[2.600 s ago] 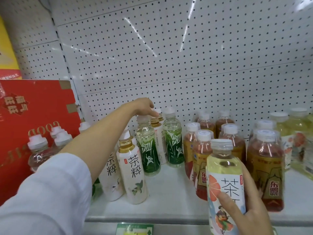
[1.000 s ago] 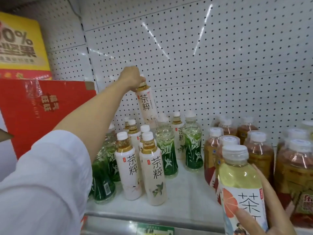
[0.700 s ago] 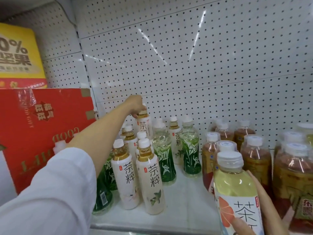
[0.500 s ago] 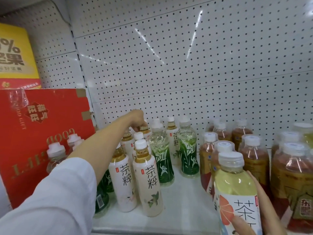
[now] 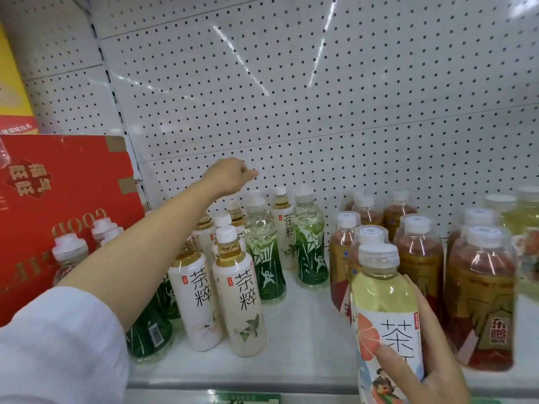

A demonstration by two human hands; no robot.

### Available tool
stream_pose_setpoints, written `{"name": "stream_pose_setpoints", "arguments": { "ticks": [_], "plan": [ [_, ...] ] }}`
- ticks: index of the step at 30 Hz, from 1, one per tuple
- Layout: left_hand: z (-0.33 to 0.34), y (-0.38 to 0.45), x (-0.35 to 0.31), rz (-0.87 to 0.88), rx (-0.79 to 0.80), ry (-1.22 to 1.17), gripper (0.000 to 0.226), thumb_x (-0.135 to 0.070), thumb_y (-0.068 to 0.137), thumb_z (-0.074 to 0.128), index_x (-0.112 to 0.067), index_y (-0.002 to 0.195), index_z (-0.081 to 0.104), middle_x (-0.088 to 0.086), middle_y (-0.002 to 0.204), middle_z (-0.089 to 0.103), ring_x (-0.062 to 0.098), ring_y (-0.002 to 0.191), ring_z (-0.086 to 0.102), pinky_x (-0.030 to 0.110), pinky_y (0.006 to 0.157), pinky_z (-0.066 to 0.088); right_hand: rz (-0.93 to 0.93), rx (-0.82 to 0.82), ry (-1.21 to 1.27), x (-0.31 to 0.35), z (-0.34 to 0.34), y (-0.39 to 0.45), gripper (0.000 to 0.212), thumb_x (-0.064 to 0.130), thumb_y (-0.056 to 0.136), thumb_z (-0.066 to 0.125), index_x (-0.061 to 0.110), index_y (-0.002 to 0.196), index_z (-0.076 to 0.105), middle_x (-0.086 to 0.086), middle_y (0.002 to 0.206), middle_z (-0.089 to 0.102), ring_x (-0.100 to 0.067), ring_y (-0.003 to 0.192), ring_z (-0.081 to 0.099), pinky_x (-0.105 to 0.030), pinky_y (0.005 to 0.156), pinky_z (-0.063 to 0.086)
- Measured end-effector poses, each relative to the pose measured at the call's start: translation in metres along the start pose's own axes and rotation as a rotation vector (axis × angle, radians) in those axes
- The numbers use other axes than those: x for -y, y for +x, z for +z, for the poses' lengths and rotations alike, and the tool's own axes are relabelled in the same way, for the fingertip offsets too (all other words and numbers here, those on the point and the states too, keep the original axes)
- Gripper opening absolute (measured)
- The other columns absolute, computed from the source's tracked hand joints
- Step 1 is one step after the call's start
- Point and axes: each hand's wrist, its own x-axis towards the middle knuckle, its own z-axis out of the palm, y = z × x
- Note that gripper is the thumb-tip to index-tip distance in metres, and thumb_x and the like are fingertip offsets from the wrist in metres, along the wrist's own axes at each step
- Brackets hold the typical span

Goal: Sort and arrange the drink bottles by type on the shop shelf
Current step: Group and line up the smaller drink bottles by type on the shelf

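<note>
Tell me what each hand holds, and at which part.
The right hand holds the pale yellow tea bottle around its labelled body. The left hand holds nothing above the bottles.

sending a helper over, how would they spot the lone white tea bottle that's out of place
Start at the red box on the shelf's left and go right past the white-label cluster. At the back, between two green bamboo bottles, stands the lone white tea bottle, the only white label there.

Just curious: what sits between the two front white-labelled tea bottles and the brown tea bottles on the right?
In the head view, two green-labelled clear bottles, a white-labelled bottle behind them, and bare white shelf in front.
</note>
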Motion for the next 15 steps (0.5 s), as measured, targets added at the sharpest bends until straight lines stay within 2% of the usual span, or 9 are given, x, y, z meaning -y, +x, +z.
{"name": "stream_pose_setpoints", "arguments": {
  "ticks": [1, 3, 6, 9, 11, 15],
  "plan": [
    [-0.002, -0.005, -0.007, 0.019, -0.021, -0.11, 0.048, -0.049, 0.101, 0.048, -0.004, 0.095, 0.065, 0.005, 0.099, 0.069, 0.022, 0.085, 0.066, 0.037, 0.083, 0.055, 0.0, -0.039, 0.004, -0.003, -0.001, -0.001, 0.083, 0.051, 0.05, 0.069, 0.057, 0.128, 0.042, 0.041, 0.119, 0.058, 0.02, 0.106, 0.056, 0.004, 0.081, 0.041],
    [-0.006, -0.019, -0.022, 0.049, 0.063, -0.179, 0.053, -0.055, 0.098, 0.049, -0.006, 0.11, 0.067, 0.006, 0.109, 0.069, 0.021, 0.095, 0.068, 0.043, 0.091, 0.056, -0.01, -0.041, -0.005, -0.005, -0.001, -0.003, 0.082, 0.051, 0.049, 0.069, 0.058, 0.127, 0.043, 0.042, 0.118, 0.058, 0.021, 0.104, 0.056, 0.005, 0.078, 0.04],
    [-0.004, -0.035, -0.035, 0.078, 0.183, 0.041, 0.058, -0.06, 0.093, 0.055, -0.013, 0.125, 0.062, 0.004, 0.123, 0.064, 0.023, 0.111, 0.061, 0.041, 0.098, 0.051, 0.006, -0.034, -0.008, -0.004, -0.006, -0.01, 0.082, 0.051, 0.049, 0.07, 0.059, 0.127, 0.043, 0.04, 0.123, 0.056, 0.021, 0.107, 0.054, 0.004, 0.078, 0.04],
    [0.0, -0.045, -0.041, 0.11, 0.127, 0.162, 0.062, -0.062, 0.092, 0.054, -0.016, 0.133, 0.056, 0.004, 0.132, 0.062, 0.023, 0.117, 0.058, 0.042, 0.098, 0.049, 0.034, -0.013, -0.032, -0.001, -0.017, -0.015, 0.085, 0.049, 0.052, 0.074, 0.062, 0.129, 0.04, 0.036, 0.129, 0.054, 0.016, 0.113, 0.053, 0.0, 0.081, 0.044],
    [0.004, -0.056, -0.048, 0.133, 0.053, 0.193, 0.064, -0.063, 0.091, 0.053, -0.017, 0.137, 0.053, 0.004, 0.136, 0.06, 0.023, 0.119, 0.058, 0.044, 0.098, 0.049, 0.041, -0.035, -0.058, -0.003, -0.028, -0.016, 0.085, 0.042, 0.057, 0.077, 0.064, 0.13, 0.038, 0.035, 0.132, 0.053, 0.015, 0.114, 0.054, -0.006, 0.081, 0.046],
    [0.016, -0.096, -0.087, 0.283, -0.071, 0.076, 0.065, -0.064, 0.091, 0.052, -0.022, 0.141, 0.049, -0.001, 0.145, 0.054, 0.021, 0.126, 0.055, 0.044, 0.102, 0.047, 0.036, -0.142, -0.08, -0.007, -0.055, -0.017, 0.092, 0.05, 0.055, 0.074, 0.049, 0.141, 0.04, 0.029, 0.129, 0.058, 0.007, 0.114, 0.058, -0.005, 0.084, 0.047]
  ]
}}
